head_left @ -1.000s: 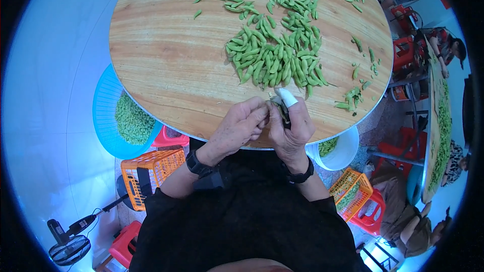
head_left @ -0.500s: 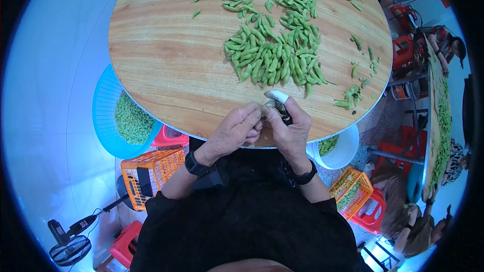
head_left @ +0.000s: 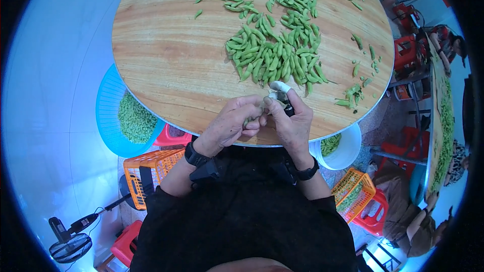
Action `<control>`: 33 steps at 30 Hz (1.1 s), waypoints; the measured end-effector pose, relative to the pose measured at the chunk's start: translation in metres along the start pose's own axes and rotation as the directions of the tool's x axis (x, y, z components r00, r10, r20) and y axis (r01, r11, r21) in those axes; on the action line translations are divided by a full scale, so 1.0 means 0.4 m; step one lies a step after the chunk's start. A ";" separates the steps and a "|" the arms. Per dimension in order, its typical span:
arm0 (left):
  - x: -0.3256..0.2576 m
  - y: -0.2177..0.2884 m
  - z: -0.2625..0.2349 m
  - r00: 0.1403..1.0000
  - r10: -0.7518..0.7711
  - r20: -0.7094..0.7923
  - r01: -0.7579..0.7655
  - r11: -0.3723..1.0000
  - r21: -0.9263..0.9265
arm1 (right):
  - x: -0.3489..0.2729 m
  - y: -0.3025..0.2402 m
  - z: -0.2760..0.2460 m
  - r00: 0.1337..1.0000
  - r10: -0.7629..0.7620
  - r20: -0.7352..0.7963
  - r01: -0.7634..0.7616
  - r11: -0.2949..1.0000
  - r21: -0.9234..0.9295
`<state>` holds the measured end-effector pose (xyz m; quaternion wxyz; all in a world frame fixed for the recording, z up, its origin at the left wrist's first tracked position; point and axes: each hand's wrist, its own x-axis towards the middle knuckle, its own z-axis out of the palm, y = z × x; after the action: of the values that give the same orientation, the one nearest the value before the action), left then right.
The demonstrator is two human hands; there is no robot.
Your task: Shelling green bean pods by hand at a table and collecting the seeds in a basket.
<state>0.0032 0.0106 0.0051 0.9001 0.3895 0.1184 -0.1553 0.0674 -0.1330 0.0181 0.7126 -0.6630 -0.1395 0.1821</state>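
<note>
Blue basket [head_left: 108, 121] and white bucket [head_left: 348, 153] hold green pods.

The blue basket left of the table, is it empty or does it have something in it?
Partly filled: the blue basket holds a heap of small green pieces on its right side, while its left part shows bare mesh.

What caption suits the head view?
Both hands, left hand and right hand, work a green pod beside piled pods on a round wooden table.
</note>
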 end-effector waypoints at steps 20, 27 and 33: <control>0.066 0.081 -0.081 0.635 0.755 0.162 0.001 -0.211 0.978 | -0.098 0.066 -0.650 0.625 -0.652 -0.428 -0.413 0.189 -0.891; 0.052 0.098 -0.041 0.689 0.723 -0.042 -0.005 0.062 0.998 | -0.048 0.013 -0.402 0.772 -0.495 -0.398 0.039 0.662 -0.749; -0.004 0.070 -0.046 0.978 0.159 -0.137 -0.147 0.985 0.092 | -0.019 -0.021 -0.083 0.995 0.014 0.102 0.001 0.988 -0.151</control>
<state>0.0104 0.0426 0.0120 0.8818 0.4440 0.1463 -0.0617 0.0760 -0.1665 0.0240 0.6516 -0.7053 -0.1872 0.2072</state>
